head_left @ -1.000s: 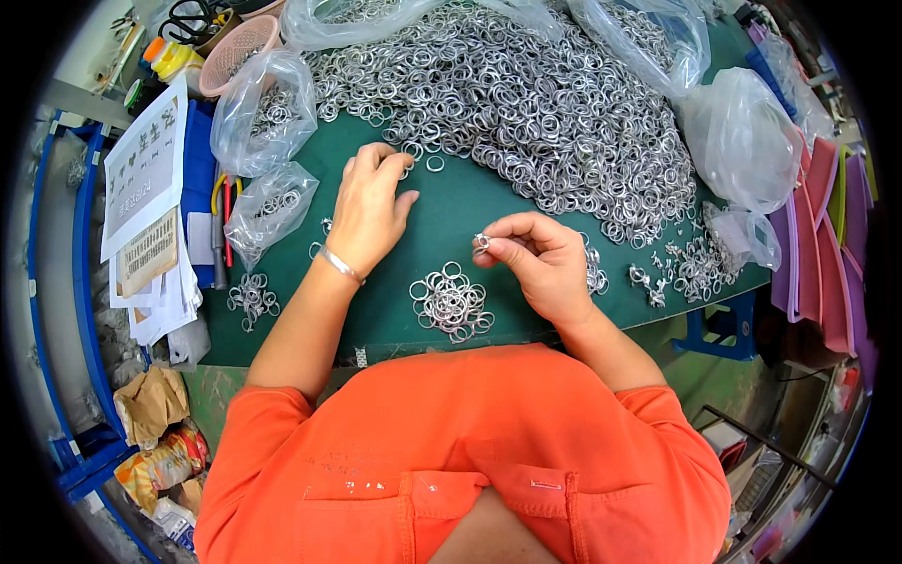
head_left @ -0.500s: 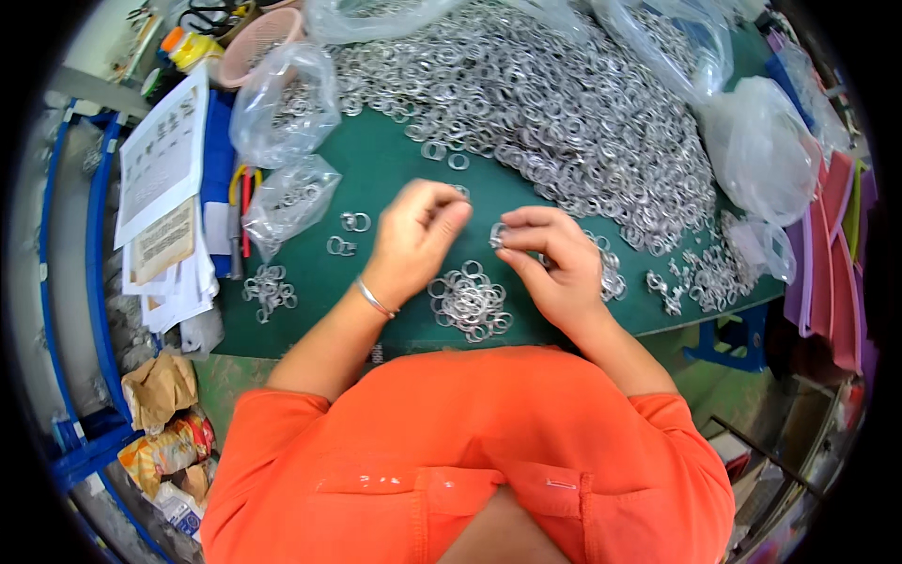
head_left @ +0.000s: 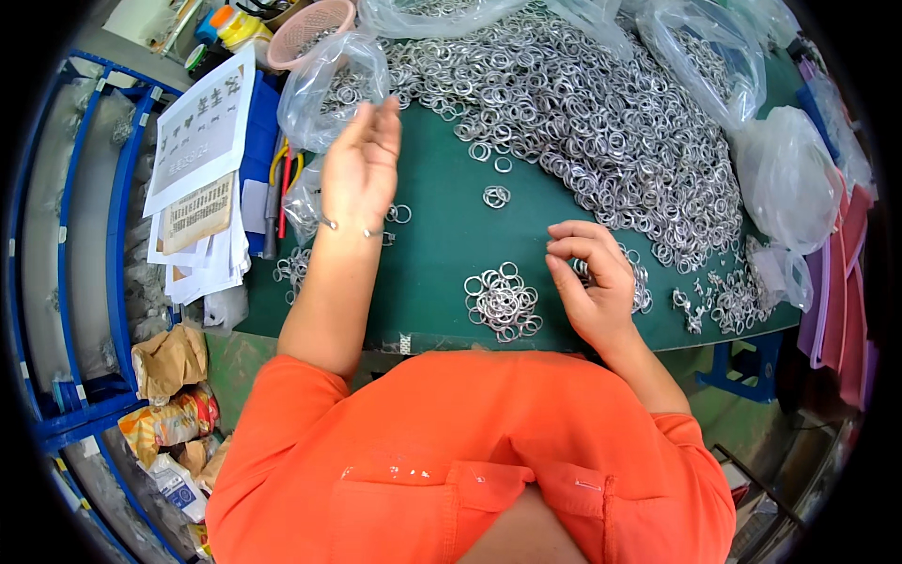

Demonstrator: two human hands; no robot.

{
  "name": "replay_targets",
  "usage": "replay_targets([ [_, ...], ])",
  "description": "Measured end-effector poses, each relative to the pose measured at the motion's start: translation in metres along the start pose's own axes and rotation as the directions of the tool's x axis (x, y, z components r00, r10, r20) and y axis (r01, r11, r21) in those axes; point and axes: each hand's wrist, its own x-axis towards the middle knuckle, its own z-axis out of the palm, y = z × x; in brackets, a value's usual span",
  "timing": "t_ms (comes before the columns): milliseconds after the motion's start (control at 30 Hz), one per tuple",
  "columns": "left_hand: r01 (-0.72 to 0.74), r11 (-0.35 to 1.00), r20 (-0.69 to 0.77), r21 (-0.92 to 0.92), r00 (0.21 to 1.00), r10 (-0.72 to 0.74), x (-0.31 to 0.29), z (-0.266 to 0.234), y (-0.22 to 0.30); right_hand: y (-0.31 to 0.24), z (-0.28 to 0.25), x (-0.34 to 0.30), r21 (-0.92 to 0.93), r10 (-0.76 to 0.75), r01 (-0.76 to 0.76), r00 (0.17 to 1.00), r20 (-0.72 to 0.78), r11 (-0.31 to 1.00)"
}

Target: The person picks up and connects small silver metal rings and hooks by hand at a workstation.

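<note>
My left hand [head_left: 362,164] hangs spread above the bench [head_left: 442,235]; right hand [head_left: 587,282] pinches something small beside the ring cluster [head_left: 503,301], which a careless sweep could scatter.

An orange short-sleeved shirt [head_left: 470,461] with a buttoned chest pocket is worn; a thin silver bracelet [head_left: 349,228] is seen at the left wrist, upper left of centre.

Ring-strewn green table [head_left: 442,235]
</note>
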Motion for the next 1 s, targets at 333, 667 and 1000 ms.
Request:
replay_targets([
  [333,-0.667,-0.148,0.662,0.730,0.744,-0.087,-0.053,-0.013,-0.077,-0.010,-0.002,0.004,0.010,0.072,-0.073,0.994,0.087,0.997],
  [667,-0.649,-0.056,0.651,0.759,0.759,0.020,-0.063,0.004,-0.071,-0.004,0.001,0.000,0.065,0.083,-0.090,0.992,0.098,0.994],
  [1000,-0.581,-0.361,0.567,0.730,0.809,-0.156,-0.037,0.007,-0.083,-0.007,-0.003,0.001,0.045,0.093,-0.097,0.992,0.085,0.994],
])
